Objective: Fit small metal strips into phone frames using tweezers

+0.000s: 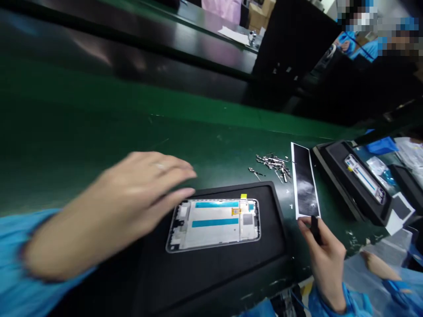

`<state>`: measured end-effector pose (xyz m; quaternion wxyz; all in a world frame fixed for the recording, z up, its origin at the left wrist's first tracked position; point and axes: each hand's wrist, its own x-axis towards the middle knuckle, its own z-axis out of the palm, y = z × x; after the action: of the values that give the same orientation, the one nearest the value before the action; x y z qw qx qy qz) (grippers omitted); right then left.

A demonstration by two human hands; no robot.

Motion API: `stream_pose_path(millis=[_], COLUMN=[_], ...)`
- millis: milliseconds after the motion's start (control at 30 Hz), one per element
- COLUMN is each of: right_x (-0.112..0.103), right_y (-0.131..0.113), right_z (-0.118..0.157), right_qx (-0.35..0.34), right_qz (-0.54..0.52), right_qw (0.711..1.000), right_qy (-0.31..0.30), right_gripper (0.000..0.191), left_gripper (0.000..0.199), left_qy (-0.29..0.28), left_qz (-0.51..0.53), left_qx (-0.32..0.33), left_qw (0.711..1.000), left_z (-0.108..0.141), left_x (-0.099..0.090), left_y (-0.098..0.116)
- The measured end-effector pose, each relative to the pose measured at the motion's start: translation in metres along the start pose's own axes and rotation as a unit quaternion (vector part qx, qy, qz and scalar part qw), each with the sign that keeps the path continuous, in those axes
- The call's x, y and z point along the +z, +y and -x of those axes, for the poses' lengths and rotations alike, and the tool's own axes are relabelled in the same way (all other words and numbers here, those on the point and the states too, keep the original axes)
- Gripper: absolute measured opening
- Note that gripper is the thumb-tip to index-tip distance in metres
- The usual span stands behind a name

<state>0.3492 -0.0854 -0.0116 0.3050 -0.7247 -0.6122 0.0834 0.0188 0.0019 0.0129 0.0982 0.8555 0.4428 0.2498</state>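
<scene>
A silver phone frame (214, 233) with blue strips and a yellow tab lies in a black foam tray (211, 275). My left hand (132, 198) hovers over the tray's left end, slightly blurred, fingers apart and holding nothing. To the right of the tray, my right hand (325, 255) pinches a small black tool (315, 230) at the lower end of a white-edged black sheet (304, 180). Small metal parts (274, 165) are heaped on the green table left of that sheet.
Stacked black trays (350, 180) at the right hold another phone frame (365, 180). Another person's hand (380, 266) is at the lower right, near clear plastic. A dark raised ledge (132, 48) runs behind the green table (99, 127).
</scene>
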Motion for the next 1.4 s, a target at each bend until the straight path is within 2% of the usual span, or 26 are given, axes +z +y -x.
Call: stream_pose_path(millis=[33, 67, 133, 167, 267, 367, 500, 700, 900, 1067, 1233, 1300, 1400], right_x=[0.0, 0.001, 0.004, 0.006, 0.012, 0.017, 0.022, 0.023, 0.03, 0.041, 0.054, 0.055, 0.054], right_y=[0.005, 0.009, 0.013, 0.013, 0.009, 0.006, 0.005, 0.003, -0.01, -0.022, -0.023, -0.02, -0.016], right_z=[-0.005, -0.011, -0.021, -0.026, -0.037, -0.042, -0.042, -0.051, -0.067, -0.086, -0.094, -0.094, -0.094], right_qx=[0.01, 0.017, 0.024, 0.026, 0.028, 0.027, 0.026, 0.034, 0.05, 0.039, 0.022, 0.039, 0.068], right_qz=[-0.008, -0.018, -0.04, -0.05, -0.079, -0.101, -0.119, -0.139, -0.18, -0.235, -0.269, -0.287, -0.317], right_qw=[1.0, 1.0, 0.999, 0.998, 0.996, 0.994, 0.992, 0.989, 0.98, 0.965, 0.949, 0.942, 0.933], right_qy=[-0.003, -0.007, -0.012, -0.013, -0.012, -0.015, -0.022, -0.033, -0.073, -0.109, -0.165, -0.167, -0.157], right_gripper=[0.015, 0.016, 0.016, 0.017, 0.017, 0.016, 0.015, 0.015, 0.015, 0.028, 0.013, 0.014, 0.015], left_gripper=[0.03, 0.028, 0.022, 0.02, 0.017, 0.017, 0.015, 0.015, 0.013, 0.014, 0.013, 0.01, 0.023], left_qy=[-0.026, -0.071, -0.186, -0.216, -0.247, -0.255, -0.259, -0.232, -0.206, -0.186, -0.18, -0.169, -0.162], left_qz=[-0.021, -0.038, -0.057, -0.064, -0.076, -0.077, -0.053, 0.0, 0.058, 0.068, 0.099, 0.13, 0.195], left_qx=[0.049, 0.071, 0.075, 0.071, 0.084, 0.089, 0.08, 0.033, -0.035, -0.01, 0.012, -0.016, -0.082], left_qw=[0.998, 0.994, 0.978, 0.972, 0.962, 0.96, 0.961, 0.972, 0.976, 0.98, 0.979, 0.977, 0.964], left_z=[-0.02, -0.039, -0.073, -0.088, -0.12, -0.135, -0.137, -0.133, -0.135, -0.133, -0.13, -0.13, -0.133], left_x=[0.01, 0.019, 0.037, 0.047, 0.074, 0.097, 0.108, 0.099, 0.093, 0.091, 0.091, 0.093, 0.099], left_y=[0.018, 0.033, 0.05, 0.053, 0.053, 0.049, 0.046, 0.05, 0.065, 0.077, 0.079, 0.076, 0.069])
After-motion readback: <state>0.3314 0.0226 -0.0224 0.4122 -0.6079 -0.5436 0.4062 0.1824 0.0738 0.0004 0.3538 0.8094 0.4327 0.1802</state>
